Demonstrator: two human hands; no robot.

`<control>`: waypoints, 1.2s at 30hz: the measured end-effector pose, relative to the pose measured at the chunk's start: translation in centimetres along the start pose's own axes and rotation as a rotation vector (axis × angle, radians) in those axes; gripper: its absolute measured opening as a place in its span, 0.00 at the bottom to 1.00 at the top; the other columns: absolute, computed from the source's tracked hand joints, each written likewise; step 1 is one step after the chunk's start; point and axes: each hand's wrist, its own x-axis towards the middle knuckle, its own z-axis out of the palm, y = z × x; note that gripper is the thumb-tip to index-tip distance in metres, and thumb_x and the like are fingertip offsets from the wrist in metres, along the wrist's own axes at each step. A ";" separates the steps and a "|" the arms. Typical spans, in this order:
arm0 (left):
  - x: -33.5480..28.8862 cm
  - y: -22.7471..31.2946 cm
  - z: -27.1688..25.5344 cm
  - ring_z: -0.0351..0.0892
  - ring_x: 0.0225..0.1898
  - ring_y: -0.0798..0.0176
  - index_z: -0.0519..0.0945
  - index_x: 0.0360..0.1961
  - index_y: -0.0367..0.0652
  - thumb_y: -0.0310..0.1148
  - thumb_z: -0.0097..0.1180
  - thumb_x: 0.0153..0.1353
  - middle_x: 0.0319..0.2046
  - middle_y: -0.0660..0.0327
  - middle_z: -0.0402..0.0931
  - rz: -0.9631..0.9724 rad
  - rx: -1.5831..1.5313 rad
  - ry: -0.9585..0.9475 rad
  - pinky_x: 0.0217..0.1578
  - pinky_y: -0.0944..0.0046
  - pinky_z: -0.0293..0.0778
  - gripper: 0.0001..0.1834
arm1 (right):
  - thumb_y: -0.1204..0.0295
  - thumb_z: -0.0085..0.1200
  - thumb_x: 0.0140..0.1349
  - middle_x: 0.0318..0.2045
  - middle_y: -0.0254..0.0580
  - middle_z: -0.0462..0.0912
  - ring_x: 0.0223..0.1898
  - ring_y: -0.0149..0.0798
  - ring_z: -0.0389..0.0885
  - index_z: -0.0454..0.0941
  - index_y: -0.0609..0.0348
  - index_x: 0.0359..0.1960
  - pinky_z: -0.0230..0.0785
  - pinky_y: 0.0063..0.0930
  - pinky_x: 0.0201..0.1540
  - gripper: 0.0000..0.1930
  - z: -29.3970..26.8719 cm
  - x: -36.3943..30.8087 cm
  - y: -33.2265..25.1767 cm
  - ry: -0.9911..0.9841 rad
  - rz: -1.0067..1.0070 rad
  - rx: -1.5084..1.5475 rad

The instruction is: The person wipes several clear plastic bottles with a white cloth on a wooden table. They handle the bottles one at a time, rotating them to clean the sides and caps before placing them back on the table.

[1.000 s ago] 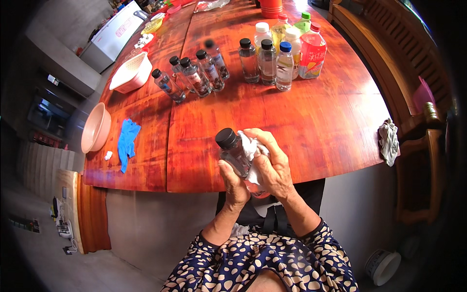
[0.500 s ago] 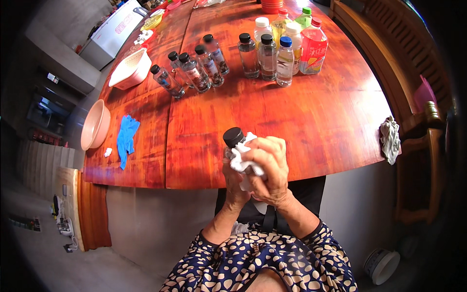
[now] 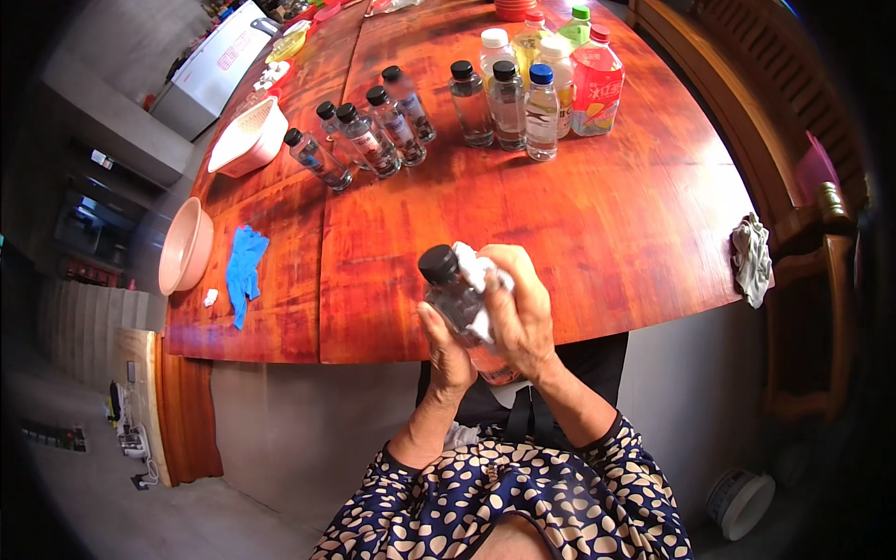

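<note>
Left grip point(image 3: 451, 357) clamps a black-capped bottle point(image 3: 452, 301) by the six-o'clock edge of the surface point(image 3: 616, 233); right grip point(image 3: 523, 313) presses white cloth point(image 3: 474, 267) to its three-o'clock side; wiping seems underway; next move wants steady holding.

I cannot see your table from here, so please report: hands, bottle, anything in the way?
Left hand gripping black-capped bottle. Right hand holding white wad against it. Other bottles standing apart, farther up the table.

Lettering: pale characters on red-labelled bottle point(image 3: 597, 89), one o'clock; red characters, too small to make out, on white freezer point(image 3: 213, 73), between ten and eleven o'clock.
</note>
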 end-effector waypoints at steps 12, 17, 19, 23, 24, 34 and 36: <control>1.9 0.9 0.0 0.76 0.40 0.59 0.71 0.48 0.46 0.72 0.29 0.59 0.41 0.61 0.75 0.194 -0.151 0.308 0.42 0.57 0.75 0.40 | 0.76 0.57 0.52 0.48 0.54 0.72 0.46 0.51 0.71 0.71 0.64 0.50 0.65 0.39 0.49 0.22 0.1 -5.1 1.5 0.041 -0.124 -0.250; 2.2 1.1 0.4 0.77 0.35 0.57 0.71 0.48 0.45 0.76 0.33 0.54 0.39 0.59 0.75 0.254 -0.270 0.037 0.35 0.55 0.76 0.44 | 0.68 0.50 0.66 0.50 0.44 0.75 0.49 0.35 0.73 0.69 0.60 0.52 0.68 0.28 0.50 0.16 0.3 -5.7 1.3 0.176 0.659 0.764; 2.1 1.1 0.9 0.76 0.37 0.57 0.71 0.48 0.45 0.76 0.35 0.53 0.40 0.58 0.74 0.302 -0.235 0.052 0.37 0.54 0.74 0.43 | 0.68 0.50 0.66 0.50 0.44 0.76 0.49 0.34 0.74 0.69 0.61 0.52 0.68 0.27 0.50 0.16 0.6 -5.3 1.7 0.245 0.657 1.004; 1.0 2.1 1.7 0.69 0.50 0.56 0.70 0.50 0.44 0.70 0.39 0.57 0.43 0.54 0.72 0.363 -0.226 -0.026 0.55 0.55 0.64 0.39 | 0.70 0.52 0.64 0.47 0.43 0.78 0.47 0.34 0.76 0.70 0.63 0.50 0.69 0.28 0.50 0.15 0.1 -4.2 3.2 0.298 0.579 0.978; 1.0 1.8 1.1 0.69 0.49 0.55 0.70 0.52 0.44 0.69 0.41 0.57 0.45 0.54 0.73 0.417 -0.212 -0.150 0.56 0.54 0.63 0.39 | 0.70 0.52 0.64 0.46 0.42 0.78 0.46 0.34 0.77 0.70 0.63 0.50 0.70 0.29 0.50 0.15 -0.3 -3.9 4.3 0.301 0.531 0.951; 0.3 3.1 -2.0 0.64 0.59 0.35 0.52 0.66 0.41 0.60 0.47 0.60 0.61 0.38 0.56 -1.094 -1.059 -0.571 0.37 0.33 0.76 0.43 | 0.72 0.54 0.62 0.41 0.36 0.78 0.43 0.28 0.75 0.72 0.61 0.45 0.68 0.24 0.47 0.11 -4.0 -2.9 6.4 0.079 0.437 0.757; -0.4 3.9 -1.4 0.66 0.57 0.32 0.47 0.68 0.39 0.48 0.46 0.64 0.60 0.34 0.55 -1.132 -1.149 -0.518 0.33 0.35 0.79 0.39 | 0.73 0.54 0.62 0.41 0.35 0.78 0.43 0.27 0.74 0.73 0.60 0.44 0.67 0.23 0.48 0.10 -4.4 -2.9 6.7 0.071 0.462 0.795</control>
